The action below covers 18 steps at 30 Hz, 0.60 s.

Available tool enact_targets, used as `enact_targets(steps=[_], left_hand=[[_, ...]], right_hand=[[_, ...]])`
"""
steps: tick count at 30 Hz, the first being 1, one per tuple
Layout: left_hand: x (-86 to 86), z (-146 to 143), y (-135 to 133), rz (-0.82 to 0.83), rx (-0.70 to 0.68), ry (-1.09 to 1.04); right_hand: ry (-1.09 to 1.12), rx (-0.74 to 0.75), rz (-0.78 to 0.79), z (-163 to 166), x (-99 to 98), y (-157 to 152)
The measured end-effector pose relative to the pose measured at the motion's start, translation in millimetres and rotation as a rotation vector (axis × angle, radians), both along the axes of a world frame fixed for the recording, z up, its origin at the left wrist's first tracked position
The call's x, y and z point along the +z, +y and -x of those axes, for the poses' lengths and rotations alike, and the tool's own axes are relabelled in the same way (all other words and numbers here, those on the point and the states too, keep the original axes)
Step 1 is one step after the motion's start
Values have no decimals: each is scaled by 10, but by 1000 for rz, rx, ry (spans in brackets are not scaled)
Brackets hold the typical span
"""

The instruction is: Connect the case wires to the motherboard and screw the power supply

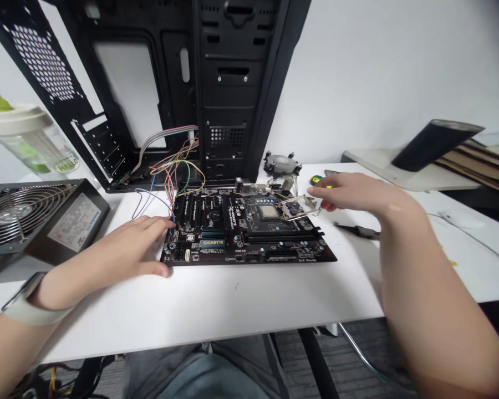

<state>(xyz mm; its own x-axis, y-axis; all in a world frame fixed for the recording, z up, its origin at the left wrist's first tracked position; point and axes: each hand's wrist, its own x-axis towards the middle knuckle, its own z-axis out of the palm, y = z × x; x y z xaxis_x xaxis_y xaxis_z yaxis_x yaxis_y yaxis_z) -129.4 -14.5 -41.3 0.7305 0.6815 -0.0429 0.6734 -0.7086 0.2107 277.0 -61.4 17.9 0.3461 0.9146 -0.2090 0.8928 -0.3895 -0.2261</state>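
Note:
A dark motherboard [243, 244] lies flat on the white table, with a processor [269, 211] seated in its socket. Over the socket's right side, the metal socket cover [301, 209] stands raised. My right hand [345, 191] reaches in from the right, fingers bent and fingertips at the end of that cover; the exact contact is hard to see. At the board's left edge, my left hand [143, 249] holds on, thumb at the near corner and fingers beside the thin coloured wires [174, 183].
Behind the board stands an open black computer case [228, 100]. A power supply [66, 216] and a clear lidded cup [33, 138] are at left. A CPU cooler [281, 164] lies behind the board; a dark-handled tool [357, 231] lies right. The table's front edge [241, 332] is near.

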Motion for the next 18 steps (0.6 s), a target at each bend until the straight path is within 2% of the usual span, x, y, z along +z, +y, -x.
enact_targets(steps=[4, 9, 14, 16, 18], left_hand=[[8, -11, 4, -5, 0, 6], [17, -17, 8, 19, 21, -7], [3, -7, 9, 23, 31, 5], [5, -11, 3, 10, 25, 5], [13, -20, -5, 4, 8, 4]], right_hand=[[-21, -2, -59, -36, -1, -2], [-53, 44, -216, -134, -94, 81], [87, 138, -368, -30, -230, 198], [117, 182, -367, 72, -273, 242], [47, 253, -324, 155, -320, 292]])
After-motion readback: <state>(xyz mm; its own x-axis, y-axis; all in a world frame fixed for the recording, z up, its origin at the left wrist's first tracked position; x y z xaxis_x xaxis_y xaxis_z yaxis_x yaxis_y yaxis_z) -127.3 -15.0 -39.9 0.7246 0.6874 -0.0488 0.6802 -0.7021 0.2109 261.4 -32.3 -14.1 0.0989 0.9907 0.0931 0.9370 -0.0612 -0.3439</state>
